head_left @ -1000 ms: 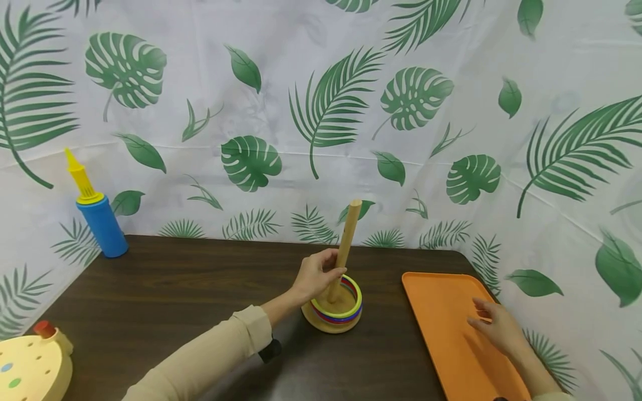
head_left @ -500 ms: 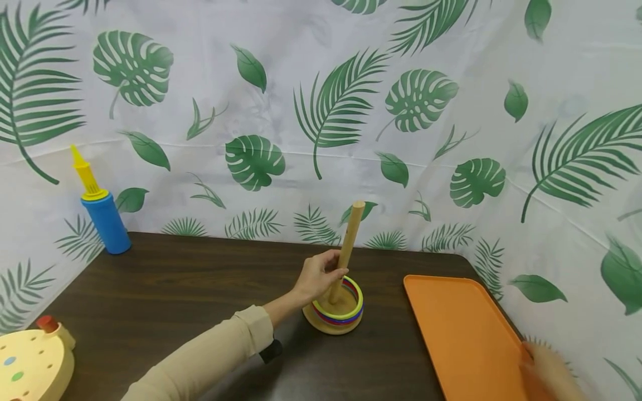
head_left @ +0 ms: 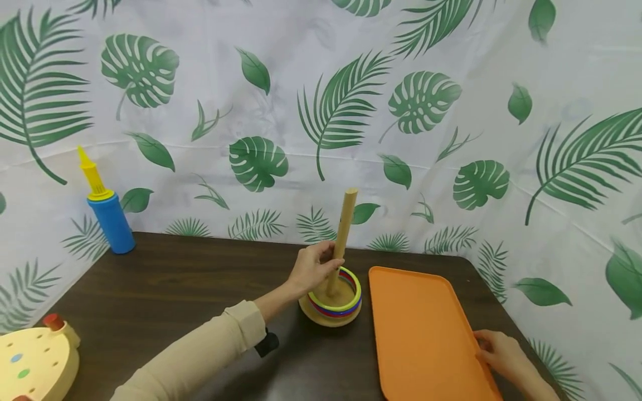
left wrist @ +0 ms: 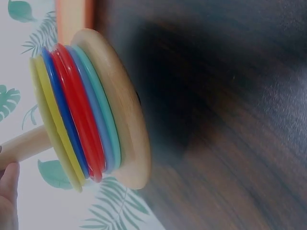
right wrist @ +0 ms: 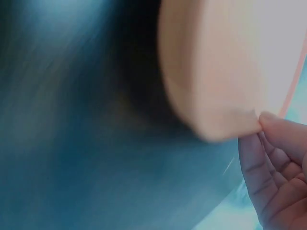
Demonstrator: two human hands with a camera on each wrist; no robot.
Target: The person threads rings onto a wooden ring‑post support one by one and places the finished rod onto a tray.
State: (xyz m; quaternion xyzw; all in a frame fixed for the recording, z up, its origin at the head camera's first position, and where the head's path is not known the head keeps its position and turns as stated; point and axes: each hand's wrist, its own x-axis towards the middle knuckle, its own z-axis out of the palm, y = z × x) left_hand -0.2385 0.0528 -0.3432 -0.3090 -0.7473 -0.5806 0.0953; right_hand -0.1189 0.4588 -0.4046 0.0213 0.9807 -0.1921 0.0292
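My left hand [head_left: 311, 272] grips the upright wooden post [head_left: 345, 223] of a ring-toss stand, thumb and fingers around it. Coloured rings [left wrist: 79, 110] in yellow, blue, red and turquoise lie stacked around the post on the round wooden base [left wrist: 129, 124]. The post leans slightly; whether the base touches the table cannot be told. Just right of the stand is a flat orange tray [head_left: 421, 328]. At the tray's right edge, my right hand [head_left: 504, 356] pinches the rim between thumb and fingers, seen also in the right wrist view.
A blue hand pump [head_left: 114, 225] with a yellow nozzle stands at the table's back left corner. A cream round toy [head_left: 50, 362] with coloured dots and red knobs is at the front left. Behind the dark table [head_left: 200, 278] hangs a leaf-printed cloth [head_left: 200, 83].
My right hand moved from over the tray to its right edge, took hold of it, and the tray slid left towards the stand. The stand shifted slightly left and back in my left hand.
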